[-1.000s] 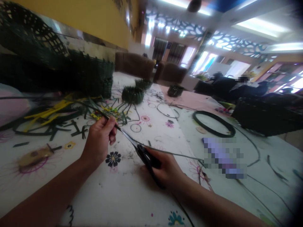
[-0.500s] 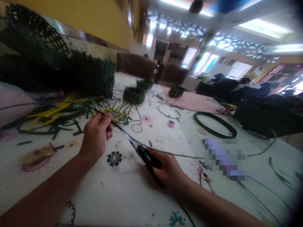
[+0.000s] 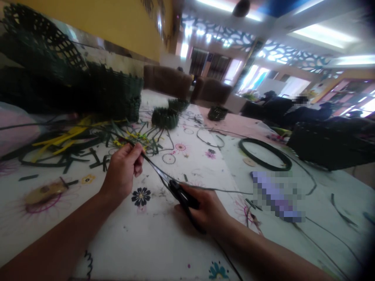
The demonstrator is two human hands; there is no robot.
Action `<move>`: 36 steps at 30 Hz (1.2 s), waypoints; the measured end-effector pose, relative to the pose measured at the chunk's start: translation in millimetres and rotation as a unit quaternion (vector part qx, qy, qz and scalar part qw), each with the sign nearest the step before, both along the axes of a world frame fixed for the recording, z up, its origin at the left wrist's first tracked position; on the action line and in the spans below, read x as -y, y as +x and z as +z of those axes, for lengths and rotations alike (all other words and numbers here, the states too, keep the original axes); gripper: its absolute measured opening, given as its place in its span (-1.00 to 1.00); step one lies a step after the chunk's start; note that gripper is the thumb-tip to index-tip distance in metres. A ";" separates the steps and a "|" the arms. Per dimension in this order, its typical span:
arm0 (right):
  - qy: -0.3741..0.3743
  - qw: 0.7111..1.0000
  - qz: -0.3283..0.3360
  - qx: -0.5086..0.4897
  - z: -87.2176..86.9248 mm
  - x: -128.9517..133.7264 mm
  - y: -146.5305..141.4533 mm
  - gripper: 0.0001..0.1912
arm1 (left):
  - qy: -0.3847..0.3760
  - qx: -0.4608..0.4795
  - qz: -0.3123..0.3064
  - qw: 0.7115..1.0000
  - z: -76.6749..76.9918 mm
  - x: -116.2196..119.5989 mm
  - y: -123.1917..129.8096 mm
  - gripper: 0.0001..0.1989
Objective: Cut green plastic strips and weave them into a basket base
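The right hand (image 3: 211, 207) has its grip closed round the scissors (image 3: 175, 188), the left hand (image 3: 120, 171) pinches a dark strip (image 3: 149, 159) beyond their blades, and cutting would probably call for steady tension.

Single head-worn view, looks forward and down over the worktop (image 3: 181, 242), tilted. Hands close up in lower half, room and ceiling (image 3: 281, 23) beyond.
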State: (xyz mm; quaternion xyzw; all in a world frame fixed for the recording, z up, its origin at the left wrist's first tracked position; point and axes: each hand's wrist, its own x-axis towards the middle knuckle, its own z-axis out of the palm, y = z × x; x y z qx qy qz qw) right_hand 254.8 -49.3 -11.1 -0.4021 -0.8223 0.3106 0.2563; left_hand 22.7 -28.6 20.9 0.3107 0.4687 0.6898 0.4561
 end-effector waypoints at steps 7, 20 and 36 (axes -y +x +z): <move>0.006 1.000 0.005 -0.010 -3.0 -0.8 -0.6 -0.52 | 0.009 -0.011 0.011 1.000 -0.7 -0.2 0.4 -0.79; 0.020 1.000 0.006 -0.004 -5.7 -0.7 1.6 -0.61 | 0.010 -0.009 -0.017 1.000 -4.7 -0.2 1.3 -0.78; -0.013 1.000 0.010 -0.004 -3.9 1.2 -0.7 -0.59 | 0.010 -0.014 -0.006 1.000 -6.9 2.7 8.8 -0.75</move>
